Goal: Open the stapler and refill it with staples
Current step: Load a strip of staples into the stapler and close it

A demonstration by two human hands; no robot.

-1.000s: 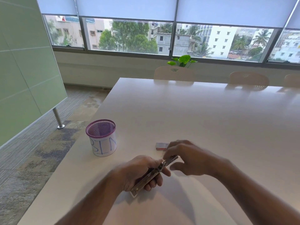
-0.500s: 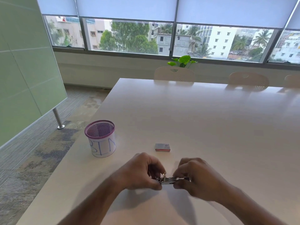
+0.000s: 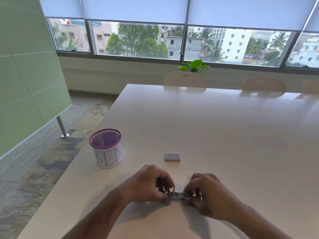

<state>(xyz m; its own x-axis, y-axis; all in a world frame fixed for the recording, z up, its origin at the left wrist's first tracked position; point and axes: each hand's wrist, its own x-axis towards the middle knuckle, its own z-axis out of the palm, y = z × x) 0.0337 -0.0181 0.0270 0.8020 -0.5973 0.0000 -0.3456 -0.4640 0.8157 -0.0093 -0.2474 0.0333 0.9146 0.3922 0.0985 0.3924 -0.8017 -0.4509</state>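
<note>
A small metal stapler (image 3: 179, 194) lies level, just above the white table (image 3: 207, 128) near its front edge. My left hand (image 3: 148, 184) pinches its left end and my right hand (image 3: 206, 194) grips its right end. A short metal piece sticks up near the stapler's middle. Both ends are hidden by my fingers, so I cannot tell whether it is open. A small staple box (image 3: 172, 157), grey with a red edge, lies flat on the table just beyond my hands, untouched.
A purple mesh cup (image 3: 106, 150) wrapped in paper marked "BIN" stands at the table's left edge. Chairs (image 3: 185, 79) line the far side under the windows. A green glass partition (image 3: 25, 75) stands to the left over carpet.
One second ago my left hand held the stapler tilted while my right hand touched its far tip. It has since come down level between both hands and stays there.
</note>
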